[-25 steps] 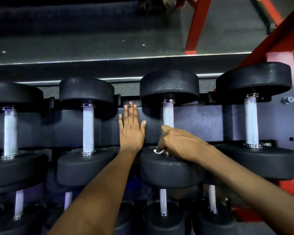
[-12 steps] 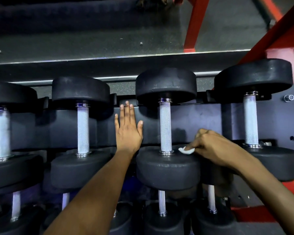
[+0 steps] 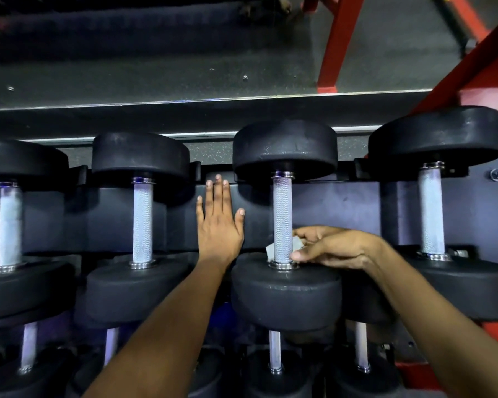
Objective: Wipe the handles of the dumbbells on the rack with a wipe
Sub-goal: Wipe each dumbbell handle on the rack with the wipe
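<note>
The right hand pinches the white wipe round the lower end of the handle, at 3 o'clock of the left hand, whose straight, flat fingers likely brace on the rack.

No legible text on the dumbbells or rack, perhaps through dimness.
</note>
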Demonstrator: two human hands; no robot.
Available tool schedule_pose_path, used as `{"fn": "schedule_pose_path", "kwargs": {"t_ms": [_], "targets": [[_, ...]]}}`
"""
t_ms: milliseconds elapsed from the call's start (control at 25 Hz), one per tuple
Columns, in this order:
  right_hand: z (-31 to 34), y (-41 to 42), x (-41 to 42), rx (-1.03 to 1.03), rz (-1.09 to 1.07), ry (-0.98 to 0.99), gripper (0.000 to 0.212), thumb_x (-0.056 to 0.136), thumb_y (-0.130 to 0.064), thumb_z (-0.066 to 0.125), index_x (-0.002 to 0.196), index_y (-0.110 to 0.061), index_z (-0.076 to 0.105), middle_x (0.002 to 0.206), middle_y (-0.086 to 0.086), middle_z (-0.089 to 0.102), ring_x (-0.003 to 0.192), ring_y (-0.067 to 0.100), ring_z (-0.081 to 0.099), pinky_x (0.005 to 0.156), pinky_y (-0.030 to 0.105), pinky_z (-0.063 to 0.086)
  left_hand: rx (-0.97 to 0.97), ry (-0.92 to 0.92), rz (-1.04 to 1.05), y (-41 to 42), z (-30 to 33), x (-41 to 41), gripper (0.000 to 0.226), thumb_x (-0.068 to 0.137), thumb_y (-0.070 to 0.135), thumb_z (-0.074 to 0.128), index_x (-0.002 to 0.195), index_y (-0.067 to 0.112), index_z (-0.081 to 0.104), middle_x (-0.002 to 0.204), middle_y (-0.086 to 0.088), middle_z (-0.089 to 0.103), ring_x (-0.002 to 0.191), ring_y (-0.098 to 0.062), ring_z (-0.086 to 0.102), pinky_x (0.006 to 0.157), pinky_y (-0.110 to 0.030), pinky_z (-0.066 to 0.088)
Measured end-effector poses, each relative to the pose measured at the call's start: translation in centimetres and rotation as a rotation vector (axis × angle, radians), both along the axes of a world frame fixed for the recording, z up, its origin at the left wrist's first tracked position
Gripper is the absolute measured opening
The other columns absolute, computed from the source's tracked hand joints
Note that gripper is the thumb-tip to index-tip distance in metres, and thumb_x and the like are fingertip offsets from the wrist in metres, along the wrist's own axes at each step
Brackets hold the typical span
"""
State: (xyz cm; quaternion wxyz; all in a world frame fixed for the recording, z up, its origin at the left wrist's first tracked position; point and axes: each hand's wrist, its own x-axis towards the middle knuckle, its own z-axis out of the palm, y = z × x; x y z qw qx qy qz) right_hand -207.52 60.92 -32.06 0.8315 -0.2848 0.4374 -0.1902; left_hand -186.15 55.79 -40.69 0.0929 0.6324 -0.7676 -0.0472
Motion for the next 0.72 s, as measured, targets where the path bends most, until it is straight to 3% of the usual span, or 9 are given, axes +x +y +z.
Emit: {"fn": "schedule_pose_path", "kwargs": {"t_ms": [160,280,400,440,560,600,720], "targets": [[-0.1,0.4,0.6,0.006,0.004,0.126,0.034,0.078,0.014,0.061,0.110,0.004,0.060,0.097,0.012,0.069,0.083,0.014,0.069,0.080,0.022,0.055,-0.004,0.001,0.000,0.0,0.0,-0.1,0.065,0.097,0.040,0.015,0.152,0.006,0.007,0.162,-0.009,0.005,0.149,-0.022,0.001,0.119,-0.040,-0.005],[1.2,-1.8,0.1,0.024,-0.361,0.268,0.018,0.085,0.017,0.050,0.094,0.005,0.059,0.076,0.011,0.067,0.058,0.012,0.068,0.058,0.024,0.058,-0.016,0.003,0.004,0.0,0.1,-0.1,0.065,0.097,0.040,0.017,0.152,0.005,0.010,0.161,-0.009,0.007,0.149,-0.024,0.005,0.119,-0.039,-0.005],[2.6,-5.6,0.3,-0.026,-0.682,0.244,0.025,0.086,0.021,0.043,0.079,0.001,0.058,0.066,0.006,0.066,0.053,0.011,0.066,0.054,0.025,0.057,-0.024,0.010,0.000,0.0,0.0,-0.2,0.065,0.097,0.039,0.020,0.152,0.005,0.013,0.161,-0.009,0.010,0.149,-0.024,0.007,0.119,-0.039,-0.003],[2.8,-5.4,0.5,-0.044,-0.637,0.287,0.027,0.085,0.021,0.043,0.077,0.000,0.058,0.068,0.008,0.065,0.052,0.012,0.065,0.053,0.025,0.057,-0.033,0.012,0.001,0.0,0.0,-0.1,0.065,0.097,0.038,0.021,0.152,0.004,0.015,0.161,-0.010,0.012,0.149,-0.024,0.009,0.119,-0.039,-0.002],[2.9,-1.5,0.9,0.045,-0.147,0.435,0.029,0.084,0.021,0.043,0.079,-0.003,0.058,0.077,0.014,0.061,0.060,0.017,0.063,0.053,0.027,0.056,-0.035,0.022,0.002,0.1,-0.1,-0.1,0.065,0.096,0.038,0.023,0.152,0.004,0.018,0.161,-0.011,0.015,0.149,-0.024,0.010,0.119,-0.040,0.001],[2.8,-1.1,1.2,0.061,-0.119,0.431,0.029,0.084,0.021,0.042,0.082,-0.002,0.059,0.080,0.015,0.061,0.065,0.019,0.062,0.053,0.026,0.056,-0.039,0.021,-0.001,0.1,-0.1,-0.1,0.065,0.096,0.037,0.024,0.152,0.004,0.019,0.161,-0.011,0.015,0.149,-0.024,0.011,0.119,-0.040,0.001],[3.0,-4.8,1.3,0.023,-0.588,0.276,0.030,0.086,0.020,0.039,0.101,0.005,0.060,0.092,0.016,0.064,0.071,0.019,0.062,0.057,0.024,0.056,-0.058,0.017,-0.001,0.0,0.0,-0.1,0.064,0.096,0.036,0.027,0.151,0.003,0.021,0.159,-0.012,0.019,0.148,-0.025,0.014,0.119,-0.039,0.001]]}}
